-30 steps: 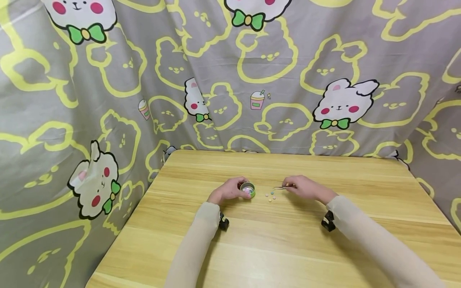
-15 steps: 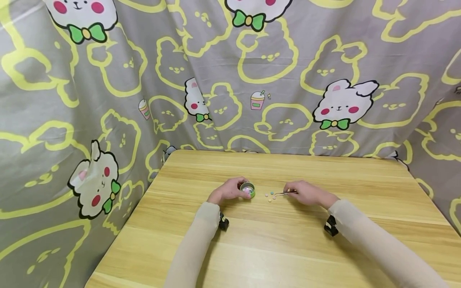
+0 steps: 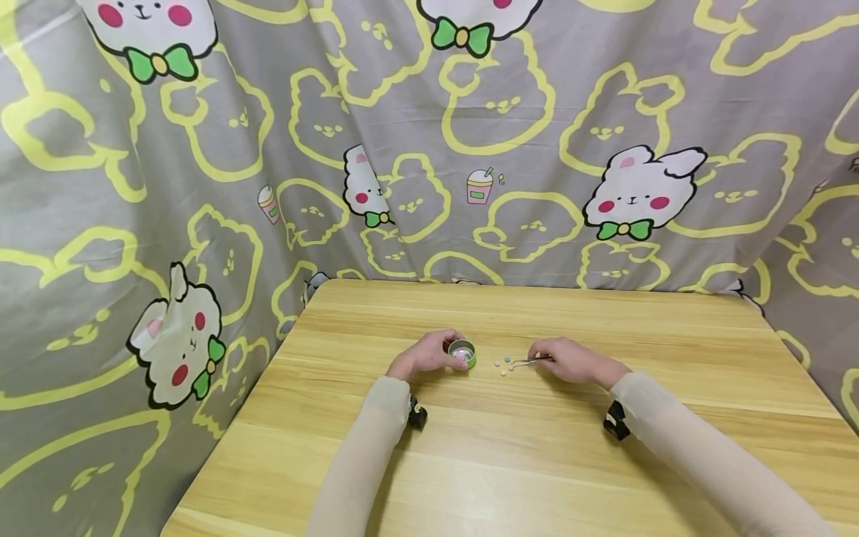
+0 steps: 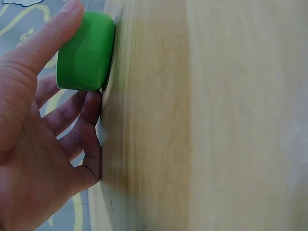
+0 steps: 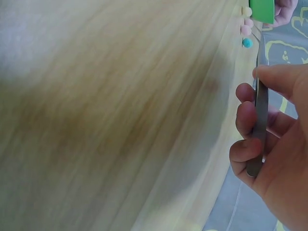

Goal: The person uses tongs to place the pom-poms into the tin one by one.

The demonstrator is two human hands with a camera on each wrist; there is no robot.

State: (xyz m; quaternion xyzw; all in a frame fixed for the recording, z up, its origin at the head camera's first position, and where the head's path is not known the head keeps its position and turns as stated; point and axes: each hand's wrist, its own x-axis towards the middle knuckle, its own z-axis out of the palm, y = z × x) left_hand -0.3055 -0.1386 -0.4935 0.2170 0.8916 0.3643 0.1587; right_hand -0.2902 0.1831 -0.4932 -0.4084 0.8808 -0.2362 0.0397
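Note:
My left hand (image 3: 429, 352) grips a small round green tin (image 3: 470, 363), which stands upright on the table; pale bits show inside it. In the left wrist view the thumb lies on the side of the green tin (image 4: 85, 53), fingers curled behind it. My right hand (image 3: 569, 359) holds metal tweezers (image 3: 537, 359), their tips pointing left at a pink bead among a few small pastel beads. In the right wrist view the tweezers (image 5: 260, 115) lie between thumb and fingers, and a blue bead (image 5: 247, 43) is near. Whether the tips grip the pink bead is too small to tell.
The wooden table (image 3: 470, 455) reaches back to a grey curtain (image 3: 416, 134) with yellow outlines and rabbit prints. A yellow bead (image 3: 503, 374) and a blue bead (image 3: 507, 359) lie between the tin and the tweezers. A dark wrist camera (image 3: 616, 420) hangs at the right wrist.
The right hand and tweezers have come slightly nearer the front, their tips passing from by the blue bead to the pink one. My left hand and the tin stay put.

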